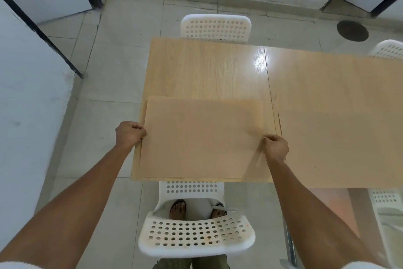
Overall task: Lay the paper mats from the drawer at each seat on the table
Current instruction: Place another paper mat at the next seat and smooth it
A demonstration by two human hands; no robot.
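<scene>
Gripping the paper mat [200, 137] by its side edges, both hands' fingers [139, 132] reach over a white chair [196, 238].

Tan rectangular paper mat [200, 137] flat at table's [207, 68] near-left seat

No writing, label, brand or number can be read anywhere from where I stand.

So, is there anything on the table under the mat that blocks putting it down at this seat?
Nothing visible does. Both hands, left and right, hold the mat by its side edges over the table, which looks bare here.
</scene>
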